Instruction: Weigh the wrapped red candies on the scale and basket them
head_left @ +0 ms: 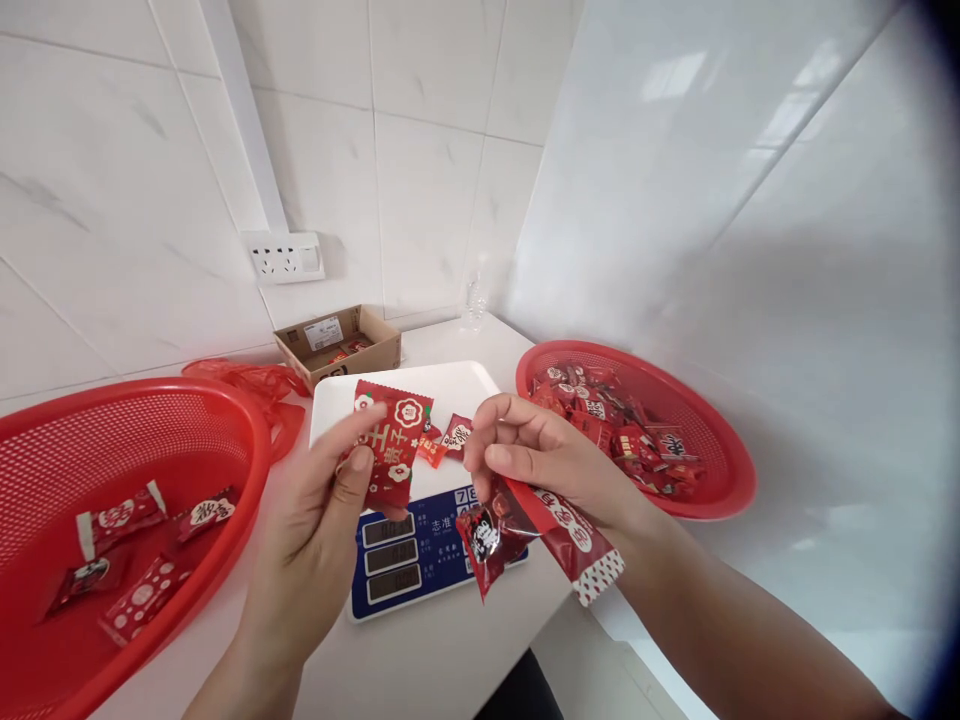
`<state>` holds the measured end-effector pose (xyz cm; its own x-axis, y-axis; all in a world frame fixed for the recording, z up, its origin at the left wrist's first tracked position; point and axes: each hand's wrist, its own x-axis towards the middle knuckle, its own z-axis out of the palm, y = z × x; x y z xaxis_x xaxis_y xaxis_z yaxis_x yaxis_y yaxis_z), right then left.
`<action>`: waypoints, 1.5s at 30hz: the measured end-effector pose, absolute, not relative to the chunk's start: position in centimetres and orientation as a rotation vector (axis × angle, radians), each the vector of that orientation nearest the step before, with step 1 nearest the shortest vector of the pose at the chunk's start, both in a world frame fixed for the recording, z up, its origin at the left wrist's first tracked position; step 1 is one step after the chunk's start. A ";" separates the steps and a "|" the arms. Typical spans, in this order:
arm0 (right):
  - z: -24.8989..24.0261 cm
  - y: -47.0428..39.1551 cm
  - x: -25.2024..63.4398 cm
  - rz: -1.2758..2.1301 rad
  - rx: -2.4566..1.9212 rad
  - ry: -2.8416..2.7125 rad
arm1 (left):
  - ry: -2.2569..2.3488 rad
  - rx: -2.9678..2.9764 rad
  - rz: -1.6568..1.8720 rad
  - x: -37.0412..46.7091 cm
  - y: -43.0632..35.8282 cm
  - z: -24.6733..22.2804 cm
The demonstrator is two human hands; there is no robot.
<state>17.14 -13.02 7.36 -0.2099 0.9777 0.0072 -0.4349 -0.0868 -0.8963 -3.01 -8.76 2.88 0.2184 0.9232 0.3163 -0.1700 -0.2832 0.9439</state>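
Pinched between thumb and fingers of my left hand (322, 530) is a red candy packet (394, 440) with white flowers and gold writing. My right hand (536, 445) is closed, palm partly up, on a few wrapped candies: a long red one (574, 535) with a white dotted end and a darker red one (491, 540) hang below the fingers. Both hands are above a digital scale (442, 555) with a white pan and a blue panel. On the pan, between the hands, rest a few small wrapped candies (457, 435), partly hidden by the left packet.
At left stands a red plastic basket (255, 470) with several wrapped candies; at right another red basket (720, 470) holds a heap of them. Behind the scale are a cardboard box (382, 350), a red plastic bag (277, 385) and a clear object (474, 300) near the wall corner.
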 end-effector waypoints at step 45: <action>6.4 -15.3 14.9 1.411 -1.208 -1.223 | 0.605 1.191 1.003 -2.9 -11.2 4.6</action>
<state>14.92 -15.33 6.42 -0.1335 0.9841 -0.1170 -0.0234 -0.1212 -0.9924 -2.90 -11.21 4.60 0.4594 0.8813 0.1105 -0.3137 0.0447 0.9485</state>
